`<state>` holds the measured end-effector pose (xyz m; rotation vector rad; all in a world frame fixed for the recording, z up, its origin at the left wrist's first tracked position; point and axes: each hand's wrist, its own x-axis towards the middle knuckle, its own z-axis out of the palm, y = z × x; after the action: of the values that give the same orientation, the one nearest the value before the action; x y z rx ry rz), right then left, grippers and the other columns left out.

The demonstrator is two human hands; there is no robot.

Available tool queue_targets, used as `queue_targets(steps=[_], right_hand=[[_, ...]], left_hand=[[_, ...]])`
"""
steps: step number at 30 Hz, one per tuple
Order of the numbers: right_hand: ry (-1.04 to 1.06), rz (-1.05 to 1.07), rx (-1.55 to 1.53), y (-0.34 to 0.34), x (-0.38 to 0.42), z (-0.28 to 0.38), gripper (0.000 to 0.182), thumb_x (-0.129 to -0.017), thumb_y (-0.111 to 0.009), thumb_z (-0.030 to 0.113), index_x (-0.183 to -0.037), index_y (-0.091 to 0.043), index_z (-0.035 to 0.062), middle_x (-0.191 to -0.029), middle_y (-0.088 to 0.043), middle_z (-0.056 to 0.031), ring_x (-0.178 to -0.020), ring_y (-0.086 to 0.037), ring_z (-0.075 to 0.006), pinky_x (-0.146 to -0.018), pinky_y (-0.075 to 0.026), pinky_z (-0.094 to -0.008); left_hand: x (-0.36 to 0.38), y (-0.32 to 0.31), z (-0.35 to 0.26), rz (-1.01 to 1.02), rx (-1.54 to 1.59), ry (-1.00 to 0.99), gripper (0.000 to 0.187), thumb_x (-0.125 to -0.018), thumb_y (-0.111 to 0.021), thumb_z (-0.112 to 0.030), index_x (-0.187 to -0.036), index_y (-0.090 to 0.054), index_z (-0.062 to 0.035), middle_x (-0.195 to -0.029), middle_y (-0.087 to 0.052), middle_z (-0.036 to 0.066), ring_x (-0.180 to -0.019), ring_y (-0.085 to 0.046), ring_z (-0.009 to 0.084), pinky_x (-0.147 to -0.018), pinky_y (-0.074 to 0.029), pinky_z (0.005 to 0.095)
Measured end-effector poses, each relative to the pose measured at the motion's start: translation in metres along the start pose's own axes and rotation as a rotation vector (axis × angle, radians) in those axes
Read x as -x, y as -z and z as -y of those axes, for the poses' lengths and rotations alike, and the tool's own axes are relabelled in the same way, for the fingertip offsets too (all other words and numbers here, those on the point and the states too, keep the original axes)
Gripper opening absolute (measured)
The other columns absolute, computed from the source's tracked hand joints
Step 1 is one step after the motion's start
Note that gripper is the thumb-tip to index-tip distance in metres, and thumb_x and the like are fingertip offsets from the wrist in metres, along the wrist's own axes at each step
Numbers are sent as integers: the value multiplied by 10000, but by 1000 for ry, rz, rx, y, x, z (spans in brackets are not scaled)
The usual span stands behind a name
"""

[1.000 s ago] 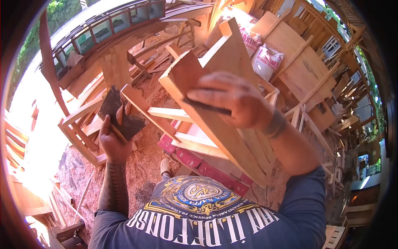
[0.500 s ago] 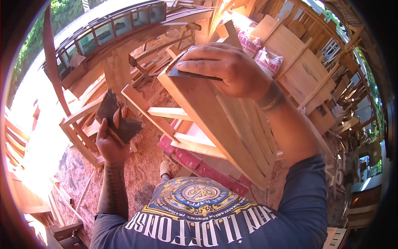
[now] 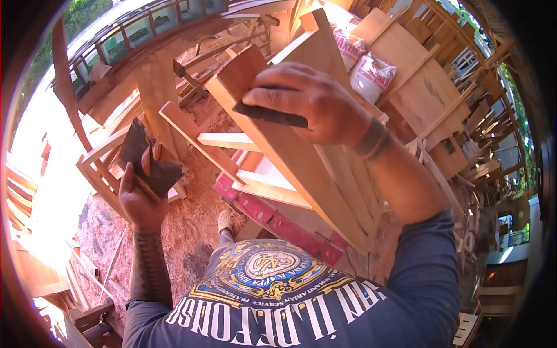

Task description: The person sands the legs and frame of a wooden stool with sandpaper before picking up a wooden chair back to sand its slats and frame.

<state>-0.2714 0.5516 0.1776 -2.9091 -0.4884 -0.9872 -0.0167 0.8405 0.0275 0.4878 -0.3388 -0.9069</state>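
My right hand (image 3: 322, 107) is closed on a dark piece of sandpaper (image 3: 274, 115) and presses it against the edge of a pale wooden furniture piece (image 3: 290, 171). That piece stands tilted in front of me, with its broad top end (image 3: 241, 66) uncovered just beyond my fingers. Off to the left, my left hand (image 3: 144, 203) grips a larger, creased dark sheet of sandpaper (image 3: 134, 145), held in the air away from the wood. White-lit crossbars (image 3: 229, 141) join the piece to a thinner wooden leg (image 3: 194, 136).
Under the furniture piece lies a worn pink-red support (image 3: 272, 219). Sawdust covers the ground (image 3: 107, 243), and my foot (image 3: 225, 220) is near the support. White-and-red sacks (image 3: 372, 76) lean by wooden panels (image 3: 426, 104) at back right. A wooden frame (image 3: 96, 180) stands left.
My right hand and its sandpaper have slid from the top end down along the wood's edge, baring that end. My left hand still holds its sheet. The view has shifted slightly.
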Motion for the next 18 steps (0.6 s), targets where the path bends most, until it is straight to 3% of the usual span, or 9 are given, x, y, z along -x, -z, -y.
queue_targets(steps=[4, 7, 18], right_hand=[[-95, 3, -32, -13, 44, 23, 388, -855, -770, 153, -1236, -719, 106, -1195, -661, -101, -1116, -659, -328, -1013, -544, -447], [-172, 16, -83, -19, 78, 43, 435, -831, -813, 91, -1256, -722, 101, -1200, -668, -109, -1124, -659, -359, -1005, -540, -465], [-347, 46, -191, -46, 203, 92, 460, -827, -824, 111, -1271, -703, 114, -1204, -649, -109, -1151, -641, -359, -1039, -525, -487]], left_hand=[[5, -8, 13, -70, -3, 4, 481, -1107, -430, -312, -1454, -541, 2, -1384, -671, 148, -1281, -641, 332, -1157, -451, 520], [12, -6, 23, -25, 18, 32, 499, -1108, -422, -320, -1458, -535, 18, -1379, -676, 153, -1287, -637, 337, -1155, -452, 524], [42, -10, 56, 41, 13, 112, 511, -1113, -405, -317, -1443, -558, 41, -1390, -672, 167, -1302, -626, 340, -1166, -439, 529]])
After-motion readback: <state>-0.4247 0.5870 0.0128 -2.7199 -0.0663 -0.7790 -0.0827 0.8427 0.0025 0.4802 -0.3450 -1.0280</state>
